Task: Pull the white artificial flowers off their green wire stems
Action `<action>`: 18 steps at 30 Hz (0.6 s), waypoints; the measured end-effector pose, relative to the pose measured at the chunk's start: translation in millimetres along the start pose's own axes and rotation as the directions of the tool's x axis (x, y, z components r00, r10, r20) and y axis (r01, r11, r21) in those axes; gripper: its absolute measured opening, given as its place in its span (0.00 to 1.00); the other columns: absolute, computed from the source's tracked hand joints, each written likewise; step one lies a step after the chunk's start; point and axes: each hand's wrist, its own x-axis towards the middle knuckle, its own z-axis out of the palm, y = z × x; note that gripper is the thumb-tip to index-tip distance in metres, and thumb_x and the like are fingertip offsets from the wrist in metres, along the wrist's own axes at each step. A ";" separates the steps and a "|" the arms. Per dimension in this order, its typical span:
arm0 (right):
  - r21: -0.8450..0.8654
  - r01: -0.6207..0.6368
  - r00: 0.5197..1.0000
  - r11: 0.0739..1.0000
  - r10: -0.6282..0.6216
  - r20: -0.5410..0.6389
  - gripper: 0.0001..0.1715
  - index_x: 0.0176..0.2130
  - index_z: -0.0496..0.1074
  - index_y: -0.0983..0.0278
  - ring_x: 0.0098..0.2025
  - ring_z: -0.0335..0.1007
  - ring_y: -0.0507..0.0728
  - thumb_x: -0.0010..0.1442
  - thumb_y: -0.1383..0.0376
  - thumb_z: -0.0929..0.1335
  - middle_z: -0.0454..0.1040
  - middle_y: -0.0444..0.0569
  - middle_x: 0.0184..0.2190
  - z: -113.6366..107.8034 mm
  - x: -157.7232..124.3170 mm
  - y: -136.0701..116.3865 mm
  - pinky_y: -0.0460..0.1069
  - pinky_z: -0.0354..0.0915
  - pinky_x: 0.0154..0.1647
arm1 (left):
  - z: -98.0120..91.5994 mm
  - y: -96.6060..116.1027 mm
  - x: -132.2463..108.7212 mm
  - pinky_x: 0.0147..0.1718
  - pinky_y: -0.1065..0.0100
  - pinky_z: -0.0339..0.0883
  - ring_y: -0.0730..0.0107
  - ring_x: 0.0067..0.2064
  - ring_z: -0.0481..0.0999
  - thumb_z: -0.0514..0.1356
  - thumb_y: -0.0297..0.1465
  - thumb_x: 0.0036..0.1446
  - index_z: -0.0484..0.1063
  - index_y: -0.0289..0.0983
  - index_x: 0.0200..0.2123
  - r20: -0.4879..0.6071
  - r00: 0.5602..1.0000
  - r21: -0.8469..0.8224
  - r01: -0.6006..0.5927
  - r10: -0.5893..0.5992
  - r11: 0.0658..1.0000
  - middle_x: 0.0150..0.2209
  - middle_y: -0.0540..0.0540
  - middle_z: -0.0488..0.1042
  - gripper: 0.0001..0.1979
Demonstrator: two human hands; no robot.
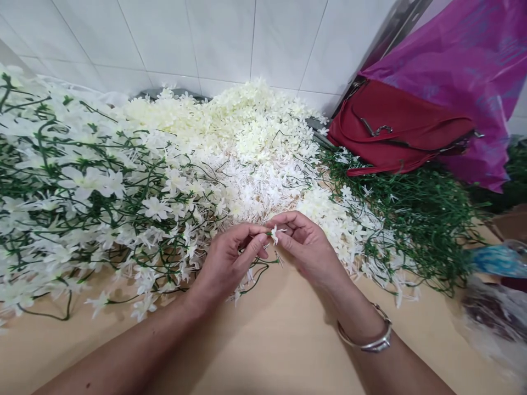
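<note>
Near the middle of the head view, my left hand (pixel 234 255) pinches a green stem between thumb and fingers. A small white artificial flower (pixel 274 235) sits at the stem's end, and the thumb and fingertips of my right hand (pixel 307 247) close around its petals. The two hands almost touch. More green stem (pixel 259 274) hangs below my left fingers. Behind the hands lies a heap of loose white blossoms (pixel 255 181). A large pile of white flowers on green stems (pixel 94 181) spreads over the left side.
Bare green stems (pixel 428 214) are heaped at the right, below a red bag (pixel 395 123) and a purple plastic bag (pixel 457 71). Clear plastic packaging (pixel 494 312) lies at the right edge of the tan table (pixel 280 340). A tiled wall (pixel 222 38) stands behind.
</note>
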 end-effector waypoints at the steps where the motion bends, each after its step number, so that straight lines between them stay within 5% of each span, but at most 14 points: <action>1: -0.012 -0.007 1.000 1.000 0.007 0.004 0.15 0.41 0.79 0.58 0.37 0.73 0.53 0.56 0.56 0.80 0.79 0.44 0.36 0.3 -0.3 -1.0 0.50 0.71 0.45 | -0.3 0.0 -0.4 0.38 0.69 0.70 0.69 0.34 0.79 0.59 0.39 0.71 0.78 0.39 0.45 0.000 1.000 0.017 -0.002 0.002 1.000 0.31 0.49 0.80 0.12; 10: -0.054 -0.051 0.994 0.997 0.056 0.096 0.16 0.36 0.79 0.58 0.41 0.75 0.55 0.53 0.55 0.81 0.81 0.46 0.38 -3.3 0.9 -1.6 0.52 0.71 0.46 | -2.3 0.2 3.2 0.37 0.70 0.69 0.72 0.33 0.78 0.60 0.31 0.69 0.78 0.40 0.38 0.003 0.991 0.218 -0.128 0.131 0.967 0.29 0.52 0.80 0.07; 14: -0.021 -0.061 0.997 0.998 0.062 0.040 0.19 0.38 0.79 0.58 0.37 0.74 0.54 0.50 0.56 0.83 0.80 0.44 0.35 -8.3 2.9 -3.0 0.50 0.70 0.42 | -0.7 9.1 1.5 0.39 0.68 0.72 0.70 0.35 0.81 0.60 0.31 0.70 0.79 0.40 0.41 -0.017 0.982 0.196 -0.183 0.190 0.963 0.31 0.50 0.81 0.07; 18: -0.072 0.065 0.995 0.995 -0.070 -0.064 0.16 0.39 0.79 0.58 0.38 0.73 0.54 0.53 0.55 0.81 0.79 0.44 0.36 -10.5 1.6 -11.9 0.51 0.69 0.45 | -3.2 27.2 0.4 0.46 0.65 0.76 0.67 0.41 0.84 0.59 0.34 0.72 0.76 0.39 0.50 -0.128 0.972 0.042 -0.195 0.199 0.980 0.39 0.46 0.84 0.09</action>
